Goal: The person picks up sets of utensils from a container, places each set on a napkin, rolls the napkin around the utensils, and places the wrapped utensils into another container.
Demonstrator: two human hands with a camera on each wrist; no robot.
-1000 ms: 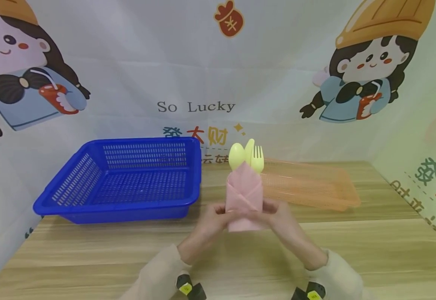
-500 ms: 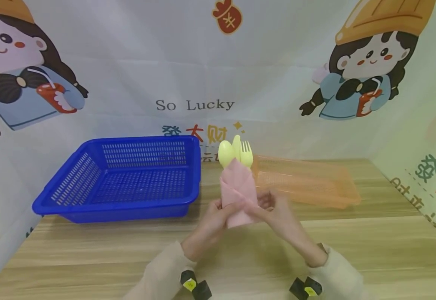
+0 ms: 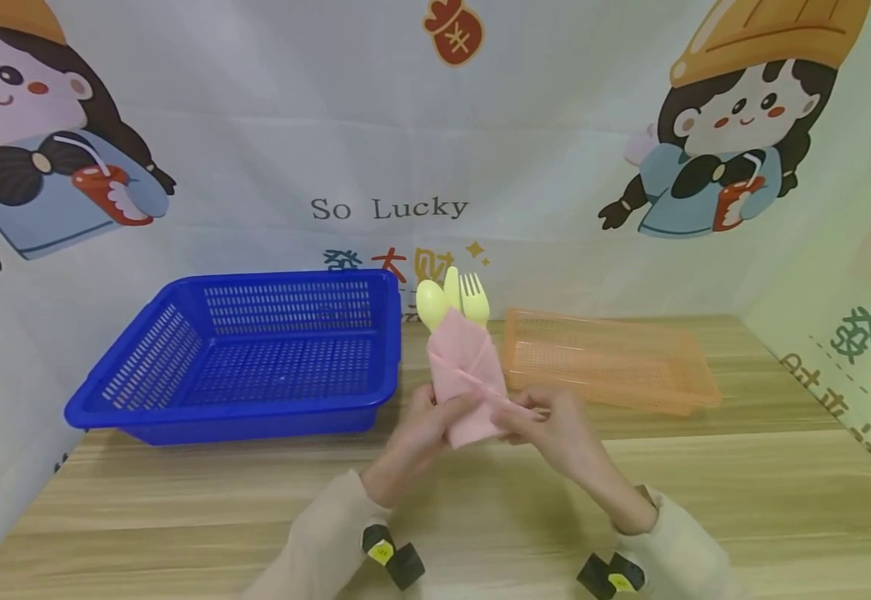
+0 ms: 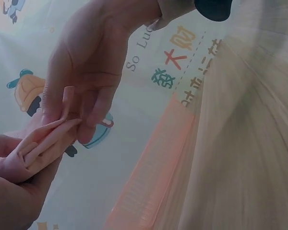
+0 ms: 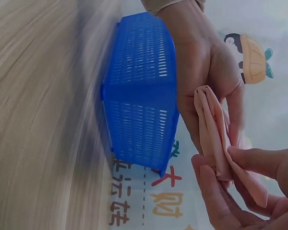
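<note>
A folded pink napkin (image 3: pixel 467 354) is held up above the table, tilted to the left, with a pale yellow spoon (image 3: pixel 431 302), knife (image 3: pixel 452 288) and fork (image 3: pixel 476 300) sticking out of its top. My left hand (image 3: pixel 422 429) grips its lower left side, thumb across the front. At the lower right, my right hand (image 3: pixel 558 429) pinches a loose flap that stands out from the napkin. The right wrist view shows the folded layers of the napkin (image 5: pixel 211 127) end-on between both hands. The cutlery handles are hidden inside.
A blue plastic basket (image 3: pixel 232 421) stands on the wooden table (image 3: pixel 217 508) at the left. Behind my right hand lies a shallow orange basket (image 3: pixel 615 400). A printed cloth (image 3: pixel 277 108) hangs behind the table.
The napkin with the cutlery has shifted left and tilted leftward. My right hand has moved from the napkin's front to its right edge, drawing a flap out to the right.
</note>
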